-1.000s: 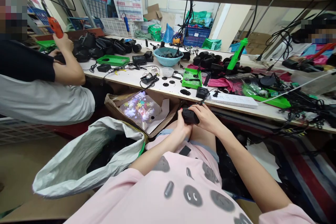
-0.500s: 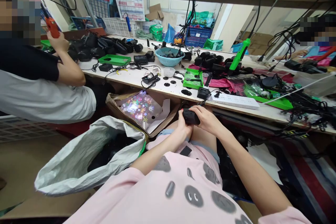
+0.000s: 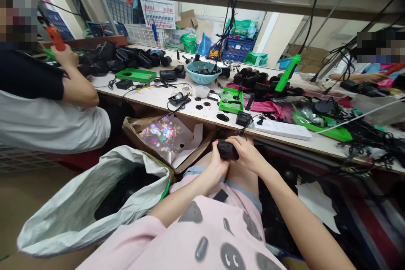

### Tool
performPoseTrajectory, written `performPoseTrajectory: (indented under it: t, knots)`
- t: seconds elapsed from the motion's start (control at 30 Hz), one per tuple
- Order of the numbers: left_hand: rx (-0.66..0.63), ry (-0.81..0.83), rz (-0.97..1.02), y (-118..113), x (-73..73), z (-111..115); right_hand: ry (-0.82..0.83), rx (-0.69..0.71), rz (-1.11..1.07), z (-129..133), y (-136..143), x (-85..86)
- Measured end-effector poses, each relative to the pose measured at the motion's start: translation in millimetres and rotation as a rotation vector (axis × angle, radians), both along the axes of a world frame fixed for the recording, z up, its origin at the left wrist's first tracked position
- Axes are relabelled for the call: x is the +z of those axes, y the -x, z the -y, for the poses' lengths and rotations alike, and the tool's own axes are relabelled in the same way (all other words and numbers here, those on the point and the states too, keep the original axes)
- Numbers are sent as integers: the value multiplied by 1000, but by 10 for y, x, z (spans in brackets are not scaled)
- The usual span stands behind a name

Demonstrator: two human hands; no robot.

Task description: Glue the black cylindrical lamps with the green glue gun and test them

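Gadget of black plastic, short and rounded (image 3: 227,150), in a two-handed grip

So the left hand (image 3: 218,164) is curled round the left end, thumb up along the side, most of its fingers tucked out of sight. Right hand (image 3: 248,152) is bent over the right end, fingers lying across the top. Neither one is spread out: both are closed on the same piece, which sits up over the thighs (image 3: 238,173), just off the near edge of a long white-topped workbench (image 3: 207,114).

Long axis runs roughly left to right, dipping a bit toward the right. Couldn't tell you which end counts as the front, too much is covered. Surface looks smooth and dark, with blunt edges.

Just left of the hands is an open brown cardboard box (image 3: 136,137) with a smooth pale sheet (image 3: 188,135) inside, and speckled multicoloured light (image 3: 164,130) on that. Nearer and further left, a crinkly white woven sack (image 3: 53,215) gapes open with dark stuff in it, too murky to make out.

On the bench: boxy black adapter (image 3: 243,119) near the right hand, long white power strip (image 3: 281,128) right of that, and a round light-blue slotted basket (image 3: 204,78) at the far side.
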State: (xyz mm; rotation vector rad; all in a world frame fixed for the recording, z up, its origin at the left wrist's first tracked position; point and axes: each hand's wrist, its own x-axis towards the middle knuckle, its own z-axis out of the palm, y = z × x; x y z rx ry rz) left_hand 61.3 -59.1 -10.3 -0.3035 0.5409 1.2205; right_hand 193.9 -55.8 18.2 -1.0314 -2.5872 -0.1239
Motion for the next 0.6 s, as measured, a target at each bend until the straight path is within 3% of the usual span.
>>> performPoseTrajectory:
  t: [0.1,0.27,0.37,0.6]
  knots:
    - [0,-25,16,41,44,15,12,1,-35,-31,-21,39]
    - [13,-152,95,176,270,44,2,-31,-121,-83,-19,185]
    - [50,-158,71,202,347,22,-11,0,-137,-109,12,189]
    - [57,86,84,133,193,-177,-30,63,-56,-158,4,-60]
